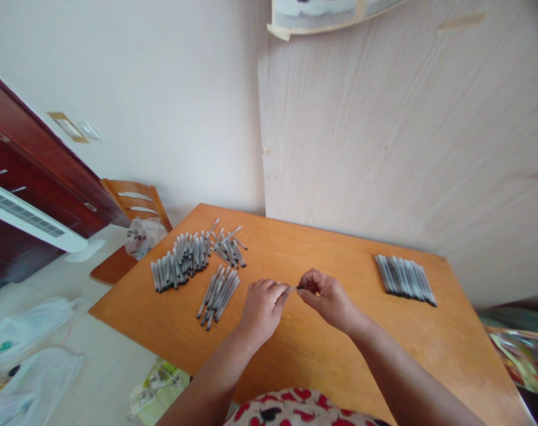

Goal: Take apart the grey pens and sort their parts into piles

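Over the middle of the table, my left hand is closed around the barrel of a slim pen. The fingers of my right hand pinch its black end. Most of the barrel is hidden inside my left hand. To the left of my left hand lies a loose bunch of similar grey pens with dark ends. Behind that bunch are a large pile of pens and a smaller scattered heap. At the far right, a neat row of pens lies side by side.
The wooden table stands against the wall. A wooden chair with a plastic bag on it is beyond its left edge. Plastic bags lie on the floor at left, near a white upright appliance.
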The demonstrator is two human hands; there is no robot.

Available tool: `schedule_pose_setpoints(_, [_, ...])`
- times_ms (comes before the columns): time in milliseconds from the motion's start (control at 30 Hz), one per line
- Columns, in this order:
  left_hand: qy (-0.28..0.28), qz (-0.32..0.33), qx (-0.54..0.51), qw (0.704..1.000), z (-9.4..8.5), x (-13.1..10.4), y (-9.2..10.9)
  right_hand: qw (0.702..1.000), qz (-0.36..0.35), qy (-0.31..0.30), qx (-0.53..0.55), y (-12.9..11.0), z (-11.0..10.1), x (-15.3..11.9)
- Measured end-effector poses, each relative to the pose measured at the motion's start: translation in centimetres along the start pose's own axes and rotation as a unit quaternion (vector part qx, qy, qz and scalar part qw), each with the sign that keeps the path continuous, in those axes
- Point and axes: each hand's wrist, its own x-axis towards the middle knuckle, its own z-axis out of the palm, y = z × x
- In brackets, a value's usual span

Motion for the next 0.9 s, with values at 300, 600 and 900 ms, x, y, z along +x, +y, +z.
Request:
schedule_pose_setpoints(300, [-0.007, 0.007, 0.011, 1.0, -0.1, -0.1, 0.2, 0.999, -0.005, -0.012, -0.037, -0.6, -0.1, -0.3])
schedule_pose_setpoints(600, [-0.018, 0.003, 0.009, 1.0, 0.0, -0.1, 0.1, 1.0, -0.001, -0.017, -0.023, 0.3, -0.1, -0.3])
schedule_pose_setpoints(900, [-0.026, 0.005, 0.016, 1.0, -0.1, 0.1, 0.3, 0.997, 0.021, -0.049, -0.058, -0.3, -0.6, -0.1])
